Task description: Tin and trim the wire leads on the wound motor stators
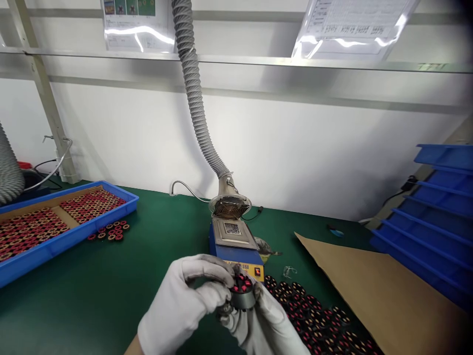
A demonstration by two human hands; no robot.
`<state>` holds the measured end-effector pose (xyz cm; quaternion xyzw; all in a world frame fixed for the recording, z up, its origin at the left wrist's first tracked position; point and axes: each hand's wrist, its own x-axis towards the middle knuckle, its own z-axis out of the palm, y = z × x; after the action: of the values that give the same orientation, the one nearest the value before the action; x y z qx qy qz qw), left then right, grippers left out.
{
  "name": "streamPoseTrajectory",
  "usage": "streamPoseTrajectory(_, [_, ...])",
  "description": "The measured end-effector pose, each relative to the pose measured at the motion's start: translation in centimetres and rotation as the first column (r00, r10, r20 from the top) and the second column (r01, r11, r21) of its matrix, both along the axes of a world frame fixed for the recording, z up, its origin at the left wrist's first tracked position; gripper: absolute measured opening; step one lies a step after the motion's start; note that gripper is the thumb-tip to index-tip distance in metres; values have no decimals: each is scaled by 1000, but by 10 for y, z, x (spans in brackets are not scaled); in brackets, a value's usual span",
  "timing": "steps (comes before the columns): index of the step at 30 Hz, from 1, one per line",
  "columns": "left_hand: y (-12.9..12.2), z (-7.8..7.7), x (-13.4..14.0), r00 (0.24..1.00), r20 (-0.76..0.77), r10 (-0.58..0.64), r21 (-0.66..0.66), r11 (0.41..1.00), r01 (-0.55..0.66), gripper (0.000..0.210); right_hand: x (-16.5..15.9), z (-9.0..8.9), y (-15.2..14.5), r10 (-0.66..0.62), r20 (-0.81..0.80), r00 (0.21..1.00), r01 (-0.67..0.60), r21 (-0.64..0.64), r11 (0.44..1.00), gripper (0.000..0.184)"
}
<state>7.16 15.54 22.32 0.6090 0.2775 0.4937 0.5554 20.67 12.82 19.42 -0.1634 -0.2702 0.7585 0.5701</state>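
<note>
Both of my hands wear white gloves with darkened fingertips. Between them is a small round part (243, 298), a dark grey ring with red and black segments showing in its top, like a motor stator. My left hand (185, 296) has its thumb and fingers closed at the part's left edge. Around its right side and underside, my right hand (268, 318) is closed. Just behind the part stands a blue box-shaped soldering pot (236, 251) with a yellow front and a metal top plate. Many similar round red, tan and black parts (310, 315) lie on the right.
A blue tray (121, 195) of red-and-tan rings stands at the left, with several loose rings (114, 230) beside it. A grey flexible duct (195, 98) hangs over the pot. Brown cardboard (388, 286) and stacked blue trays (432, 222) are at the right on the green table (155, 231).
</note>
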Motion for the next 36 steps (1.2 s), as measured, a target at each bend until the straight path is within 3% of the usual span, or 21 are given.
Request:
streamPoseTrajectory(4, [0, -5, -2, 980, 191, 51, 65, 996, -65, 19, 5, -2, -2, -16, 74, 997, 13, 51, 999, 38])
streamPoseTrajectory(7, [0, -3, -11, 936, 298, 190, 30, 978, -208, 15, 10, -11, -2, -11, 111, 994, 5, 52, 999, 40])
streamPoseTrajectory(9, [0, 0, -14, 952, 195, 235, -11, 971, -237, 16, 13, -18, 2, -11, 121, 993, 4, 53, 999, 41])
streamPoseTrajectory(12, [-1, 3, -8, 998, -22, 67, -51, 996, -68, 19, 16, -28, 16, -62, 162, 985, 50, 80, 996, 43])
streamPoseTrajectory(14, [-3, 4, -2, 1000, -16, 24, 64, 998, -23, 19, 16, -32, 24, -131, 198, 971, 109, 120, 987, 40])
streamPoseTrajectory(18, [-9, 4, -3, 977, 68, 204, 362, 907, -214, 22, 10, -22, 25, -364, 261, 894, 323, 187, 928, 36])
streamPoseTrajectory(20, [-9, 6, -7, 956, 128, 265, 363, 884, -294, 19, 4, -14, 18, -553, 281, 784, 497, 249, 831, 37])
streamPoseTrajectory(22, [-6, 6, -8, 951, 151, 269, 232, 926, -298, 19, -4, -11, 11, -749, 281, 600, 647, 381, 660, 37])
streamPoseTrajectory(25, [0, 2, 1, 992, 124, 6, -26, 1000, -3, 32, -17, -19, 4, -949, 229, 219, 675, 667, 316, 29])
streamPoseTrajectory(26, [2, -2, 7, 987, 136, -90, -71, 992, 101, 34, -21, -23, 2, -972, 211, 102, 625, 747, 228, 27])
streamPoseTrajectory(27, [3, -6, 13, 976, 175, -132, -99, 984, 151, 31, -25, -27, 1, -979, 203, 10, 566, 806, 173, 26])
streamPoseTrajectory(28, [3, -11, 19, 965, 237, -116, -118, 982, 147, 26, -28, -30, 0, -977, 206, -52, 514, 844, 151, 25])
streamPoseTrajectory(30, [3, -19, 27, 920, 391, 34, -176, 984, 39, 19, -30, -32, 0, -970, 212, -115, 480, 867, 133, 27])
streamPoseTrajectory(33, [6, -23, 27, 803, 558, 211, -231, 968, -94, 21, -26, -25, 2, -978, 149, -146, 530, 846, 49, 30])
streamPoseTrajectory(36, [12, -16, 18, 845, 483, 228, -176, 971, -161, 25, -20, -17, 5, -983, 89, -163, 539, 842, -13, 31])
